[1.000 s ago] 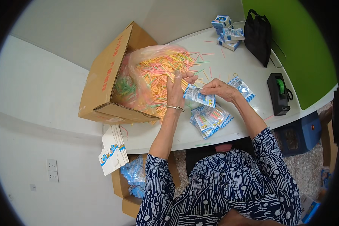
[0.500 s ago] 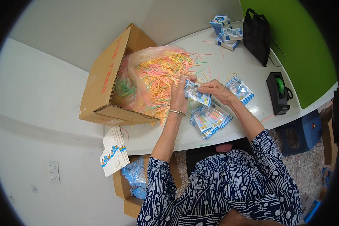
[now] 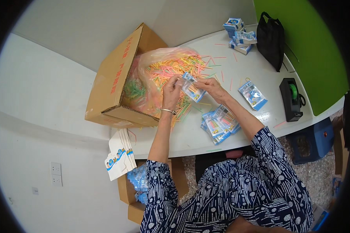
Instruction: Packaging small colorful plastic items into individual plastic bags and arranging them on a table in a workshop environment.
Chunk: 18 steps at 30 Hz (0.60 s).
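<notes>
A small clear packet with blue-and-white striped ends (image 3: 195,93) is held up between my two hands, tilted over the edge of a heap of thin pastel sticks (image 3: 167,73). My left hand (image 3: 171,93), a bangle at its wrist, pinches the packet's upper left side. At its right side, the fingers and thumb of my right hand (image 3: 215,89) close on the packet. Sticks show through its clear film. Several similar packets (image 3: 220,123) lie overlapping on the table below my right wrist, and one more packet (image 3: 252,95) lies to the right.
An open cardboard box (image 3: 112,77) lies on its side, its plastic liner spilling sticks onto the white table (image 3: 182,143). Small boxes (image 3: 239,37), a black bag (image 3: 271,40) and a tape dispenser (image 3: 291,99) line the right. Flat printed cartons (image 3: 120,155) overhang the near left edge.
My left hand has turned from lying flat along the packet to pinching its side. The packet has moved slightly left and tipped more upright. The view has shifted a little.
</notes>
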Each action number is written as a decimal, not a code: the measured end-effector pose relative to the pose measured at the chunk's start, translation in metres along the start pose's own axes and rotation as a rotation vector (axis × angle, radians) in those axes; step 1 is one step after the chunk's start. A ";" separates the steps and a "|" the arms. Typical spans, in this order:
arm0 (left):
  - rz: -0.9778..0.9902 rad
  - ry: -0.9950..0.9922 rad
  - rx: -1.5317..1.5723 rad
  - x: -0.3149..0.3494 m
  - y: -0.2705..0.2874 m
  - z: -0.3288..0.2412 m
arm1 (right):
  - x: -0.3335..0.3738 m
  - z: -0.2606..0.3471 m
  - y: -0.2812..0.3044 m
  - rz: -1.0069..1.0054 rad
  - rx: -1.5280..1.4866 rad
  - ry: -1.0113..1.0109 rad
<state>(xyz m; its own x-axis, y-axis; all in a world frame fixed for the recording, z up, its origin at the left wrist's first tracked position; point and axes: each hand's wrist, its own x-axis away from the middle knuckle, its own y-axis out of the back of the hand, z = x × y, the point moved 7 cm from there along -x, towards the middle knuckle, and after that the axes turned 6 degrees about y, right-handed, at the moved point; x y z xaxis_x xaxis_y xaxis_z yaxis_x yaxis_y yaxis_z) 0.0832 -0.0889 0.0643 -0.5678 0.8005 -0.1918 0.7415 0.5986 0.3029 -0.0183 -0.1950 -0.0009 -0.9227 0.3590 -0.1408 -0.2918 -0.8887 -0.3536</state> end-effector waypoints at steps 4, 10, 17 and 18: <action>-0.038 -0.029 -0.023 0.002 -0.014 -0.015 | 0.003 0.012 -0.002 0.025 0.001 0.079; 0.031 -0.012 0.103 0.002 -0.028 -0.024 | 0.006 0.005 0.004 0.125 0.064 0.015; 0.076 -0.034 0.015 0.003 -0.040 -0.034 | 0.020 0.026 0.003 0.107 -0.052 0.039; 0.071 -0.069 0.055 0.004 -0.041 -0.037 | 0.022 0.027 0.004 0.107 -0.053 0.039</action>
<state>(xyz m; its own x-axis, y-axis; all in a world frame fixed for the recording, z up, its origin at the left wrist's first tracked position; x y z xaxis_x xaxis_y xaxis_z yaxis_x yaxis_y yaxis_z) 0.0377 -0.1113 0.0855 -0.4889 0.8398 -0.2361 0.7984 0.5398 0.2668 -0.0466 -0.1985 0.0198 -0.9371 0.2745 -0.2157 -0.1774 -0.9065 -0.3830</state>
